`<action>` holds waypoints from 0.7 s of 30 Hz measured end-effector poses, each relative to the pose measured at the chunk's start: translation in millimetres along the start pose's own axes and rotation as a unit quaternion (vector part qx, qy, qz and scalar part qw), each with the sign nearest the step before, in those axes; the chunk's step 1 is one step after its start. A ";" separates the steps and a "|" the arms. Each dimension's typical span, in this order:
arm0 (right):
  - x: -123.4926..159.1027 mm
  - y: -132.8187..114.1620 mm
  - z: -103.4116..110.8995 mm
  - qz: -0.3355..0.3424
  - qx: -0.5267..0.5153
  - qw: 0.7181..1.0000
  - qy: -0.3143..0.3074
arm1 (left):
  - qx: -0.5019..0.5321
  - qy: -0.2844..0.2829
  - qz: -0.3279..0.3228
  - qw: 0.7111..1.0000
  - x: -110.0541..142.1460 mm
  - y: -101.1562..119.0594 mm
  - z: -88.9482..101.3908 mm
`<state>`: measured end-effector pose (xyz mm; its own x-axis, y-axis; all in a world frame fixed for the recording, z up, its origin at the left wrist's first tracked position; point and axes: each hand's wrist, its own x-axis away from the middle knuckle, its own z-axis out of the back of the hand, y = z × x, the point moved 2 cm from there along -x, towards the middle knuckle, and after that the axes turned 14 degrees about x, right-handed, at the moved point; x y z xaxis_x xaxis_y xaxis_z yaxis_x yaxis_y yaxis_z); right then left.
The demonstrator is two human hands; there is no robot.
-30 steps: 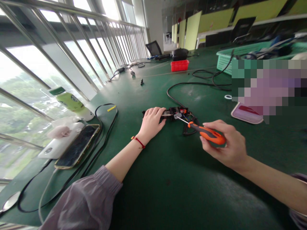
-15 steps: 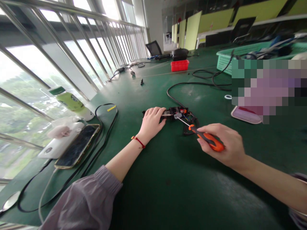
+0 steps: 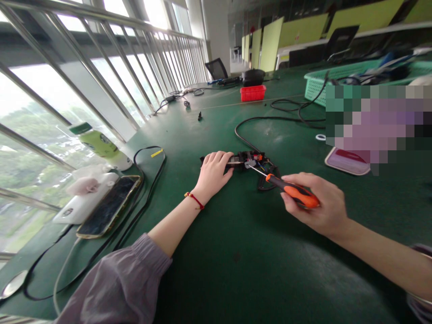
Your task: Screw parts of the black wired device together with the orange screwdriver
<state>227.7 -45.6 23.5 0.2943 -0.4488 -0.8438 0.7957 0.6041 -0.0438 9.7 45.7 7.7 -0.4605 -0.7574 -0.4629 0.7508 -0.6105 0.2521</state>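
Observation:
A black device with exposed wires and inner parts [image 3: 251,158] lies on the green table, a thick black cable running from its far side. My left hand [image 3: 215,173] is closed over the device's left end, palm down, and covers part of it. In my right hand [image 3: 322,204] is an orange and black screwdriver [image 3: 297,192], gripped by its handle. Its metal shaft points left and its tip reaches a small grey part [image 3: 250,164] in the middle of the device. Whether the tip sits in a screw is too small to tell.
At left stand a bottle [image 3: 103,146], a phone [image 3: 110,207] and a white box-like item [image 3: 84,202] beside a looped black cord. A red basket [image 3: 253,93] is farther back. Right are a green basket [image 3: 315,90] and a pinkish phone-shaped item [image 3: 347,160] beside a pixelated area.
My right hand has shifted slightly to the right and its fingers have moved on the screwdriver handle, which looks turned. The tip stays at the grey part. My left hand has not visibly moved.

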 end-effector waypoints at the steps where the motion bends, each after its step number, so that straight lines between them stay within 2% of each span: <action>1: 0.6 0.3 0.1 -0.007 -0.005 1.000 0.010 | 0.001 -0.001 0.001 1.000 0.0 -0.1 0.0; 5: 2.5 -0.9 -0.7 -0.008 -0.019 1.000 0.019 | 0.003 -0.001 0.002 1.000 -0.1 -0.1 0.0; 10: -0.4 -2.3 -0.9 0.003 -0.001 0.999 -0.040 | -0.005 0.000 0.001 1.000 -0.4 0.8 0.3; 21: -1.3 6.9 4.0 -0.029 -0.002 1.000 -0.003 | -0.011 -0.001 0.000 1.000 -1.2 0.7 1.0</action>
<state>235.0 -43.5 26.5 0.2509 -0.4865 -0.8369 0.8098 0.5792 -0.0939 10.3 45.9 9.3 -0.4612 -0.7582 -0.4609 0.7614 -0.6049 0.2331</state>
